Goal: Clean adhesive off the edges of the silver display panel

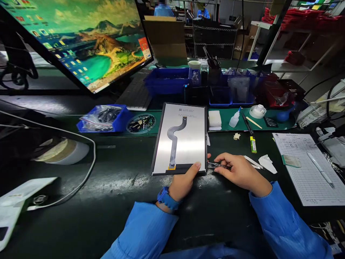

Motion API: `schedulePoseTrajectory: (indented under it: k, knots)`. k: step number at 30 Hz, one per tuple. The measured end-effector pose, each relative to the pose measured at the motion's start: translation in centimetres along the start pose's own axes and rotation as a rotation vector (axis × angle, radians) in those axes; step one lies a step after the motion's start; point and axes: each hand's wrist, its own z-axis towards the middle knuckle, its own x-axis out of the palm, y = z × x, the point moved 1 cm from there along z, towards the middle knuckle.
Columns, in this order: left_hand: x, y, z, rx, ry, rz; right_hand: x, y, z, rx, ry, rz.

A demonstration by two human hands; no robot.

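Observation:
My left hand (183, 182) grips the lower right corner of an LCD panel (190, 144), thumb on top and fingers beneath. The panel's silvery back faces up, and a curved grey flex cable (172, 144) runs down it to a dark strip along the lower edge. In my right hand (239, 169) is a pair of tweezers (221, 166), pinched between thumb and fingers. Their tip is at the panel's right edge near the lower corner; whether it touches the panel I cannot tell. Small white paper scraps (267, 163) lie right of that hand.
A monitor (88, 43) leans in at upper left. Blue bins (168, 81) line the back. A glue bottle (234, 118), a white pad (215, 119) and a tape roll (258, 111) sit behind the panel. At right lies a written sheet (309, 180) with a pen (320, 169).

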Motion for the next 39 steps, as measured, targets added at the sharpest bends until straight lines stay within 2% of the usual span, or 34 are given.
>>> schedulePoseTrajectory:
  k: [6, 11, 16, 22, 27, 33, 37, 39]
  knots:
    - [-0.01, 0.06, -0.06, 0.007, 0.01, -0.054, -0.16, 0.22, -0.05, -0.123, -0.006, -0.028]
    - [-0.01, 0.09, -0.08, -0.009, 0.029, -0.085, -0.07, 0.12, -0.09, 0.01, 0.018, 0.022]
    - [0.0, 0.1, -0.08, -0.005, 0.008, -0.081, -0.17, 0.3, 0.01, -0.136, -0.006, -0.029]
    - [0.0, 0.02, -0.09, -0.023, 0.013, -0.077, 0.05, -0.18, -0.08, 0.002, 0.024, 0.028]
    - [0.12, -0.01, -0.05, -0.024, -0.004, -0.061, -0.09, 0.13, -0.03, -0.139, -0.003, -0.031]
    - [0.05, -0.12, -0.03, -0.008, 0.015, -0.068, 0.09, -0.05, -0.09, 0.023, 0.029, 0.027]
    - [0.0, -0.11, -0.08, -0.009, 0.003, -0.06, -0.08, 0.2, -0.03, -0.11, 0.001, -0.017]
    - [0.02, -0.05, -0.09, -0.015, 0.002, -0.059, -0.14, 0.3, -0.05, -0.125, -0.002, -0.03]
